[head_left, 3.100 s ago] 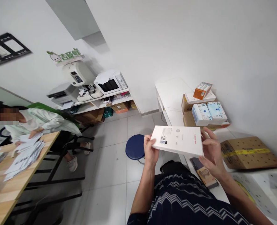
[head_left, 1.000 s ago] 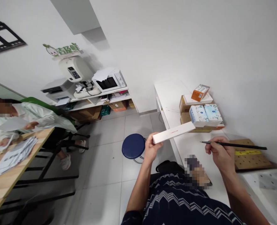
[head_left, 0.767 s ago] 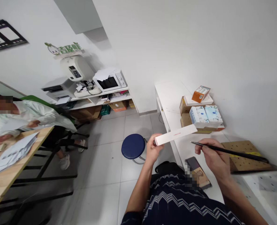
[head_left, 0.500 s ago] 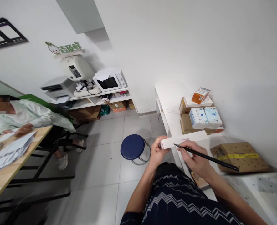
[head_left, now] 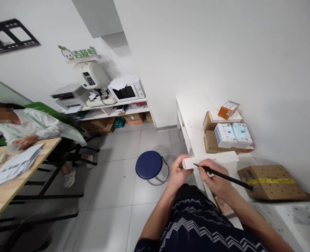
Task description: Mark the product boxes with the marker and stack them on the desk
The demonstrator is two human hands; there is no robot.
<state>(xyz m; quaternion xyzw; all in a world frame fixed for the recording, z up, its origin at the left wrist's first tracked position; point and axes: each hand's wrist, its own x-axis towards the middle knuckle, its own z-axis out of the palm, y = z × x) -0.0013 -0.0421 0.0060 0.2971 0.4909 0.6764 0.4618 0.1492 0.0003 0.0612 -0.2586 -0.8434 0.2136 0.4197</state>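
A long white box (head_left: 224,157) with faint red print lies across in front of me. My left hand (head_left: 179,171) grips its left end, thumb below and fingers round the far side. In my right hand (head_left: 215,176) is a slim black pen (head_left: 231,179), held in a writing grip. Its dark tip meets, or hovers just over, the white face near the left end; I cannot tell which. The pen's back end slants down to the right, past the hand.
Cartons, tissue packs (head_left: 233,134) and an orange-white box (head_left: 228,109) are stacked on the white table (head_left: 194,105). A taped carton (head_left: 273,182) stands at right. A blue stool (head_left: 149,165) is on the floor. Leftward, a person sits at a wooden table (head_left: 48,147) with papers.
The view has shifted slightly, so the surroundings sit a little further right. The pen's back end has swung left, its tip staying near the box's left end. Both hands keep their holds.
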